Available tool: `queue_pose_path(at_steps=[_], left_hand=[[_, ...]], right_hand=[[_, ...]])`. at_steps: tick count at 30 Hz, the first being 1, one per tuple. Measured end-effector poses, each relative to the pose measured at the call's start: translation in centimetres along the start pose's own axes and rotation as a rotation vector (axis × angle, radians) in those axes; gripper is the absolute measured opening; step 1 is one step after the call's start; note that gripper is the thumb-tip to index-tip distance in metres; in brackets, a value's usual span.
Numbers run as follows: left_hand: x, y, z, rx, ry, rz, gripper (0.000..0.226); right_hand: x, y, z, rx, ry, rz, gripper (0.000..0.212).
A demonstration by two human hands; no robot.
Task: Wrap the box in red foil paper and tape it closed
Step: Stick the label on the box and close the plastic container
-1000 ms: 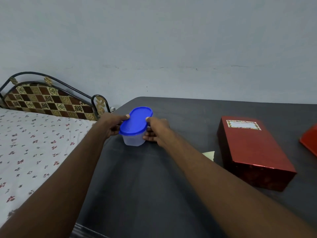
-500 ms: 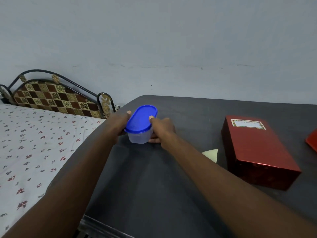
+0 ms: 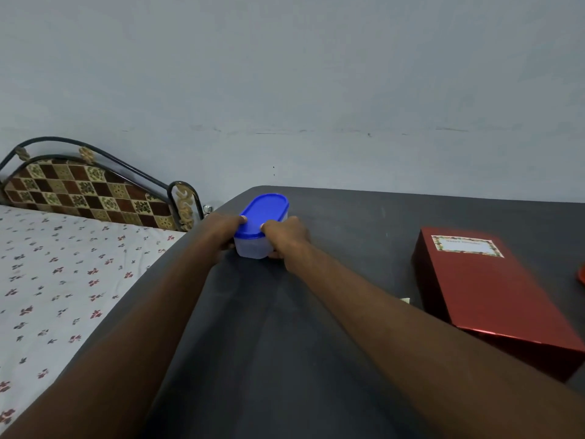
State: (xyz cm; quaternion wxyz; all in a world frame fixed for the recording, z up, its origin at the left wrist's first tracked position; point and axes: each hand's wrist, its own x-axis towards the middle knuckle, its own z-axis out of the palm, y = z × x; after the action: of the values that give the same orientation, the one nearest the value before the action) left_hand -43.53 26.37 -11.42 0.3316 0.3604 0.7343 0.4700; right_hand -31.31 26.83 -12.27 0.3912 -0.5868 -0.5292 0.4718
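Both hands (image 3: 253,237) around container (image 3: 258,231) (outstretched)

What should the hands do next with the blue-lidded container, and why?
Probably bring the container back toward the middle of the dark table. The left hand and right hand grip it on both sides near the far corner, beside a box already in red foil. No loose foil sheet or tape shows, so wrapping cannot begin here.
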Motion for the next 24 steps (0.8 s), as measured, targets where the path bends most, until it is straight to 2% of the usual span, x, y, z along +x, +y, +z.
queue_pose_path(at_steps=[6, 9, 13, 18, 22, 24], left_hand=[[4.0, 1.3, 1.8, -0.005, 0.001, -0.015, 0.030], [5.1, 1.9, 2.3, 0.002, 0.009, -0.022, 0.032], [6.0, 2.1, 2.3, -0.012, -0.008, -0.065, 0.034], [6.5, 1.6, 1.9, -0.221, -0.052, -0.086, 0.030], [5.5, 1.3, 1.4, -0.203, -0.098, -0.047, 0.037], [4.9, 0.7, 0.9, -0.138, -0.037, 0.007, 0.052]], right_hand=[[4.2, -1.5, 0.2, -0.034, -0.011, 0.044, 0.028], [5.5, -1.8, 0.3, -0.026, -0.039, 0.054, 0.041], [6.7, -2.0, 0.1, 0.028, -0.077, 0.101, 0.028], [6.8, -1.3, -0.3, 0.170, -0.167, 0.124, 0.051], [5.3, -1.2, -1.3, 0.123, -0.210, 0.082, 0.066], [4.0, -1.5, -2.6, 0.046, -0.199, 0.041, 0.064]])
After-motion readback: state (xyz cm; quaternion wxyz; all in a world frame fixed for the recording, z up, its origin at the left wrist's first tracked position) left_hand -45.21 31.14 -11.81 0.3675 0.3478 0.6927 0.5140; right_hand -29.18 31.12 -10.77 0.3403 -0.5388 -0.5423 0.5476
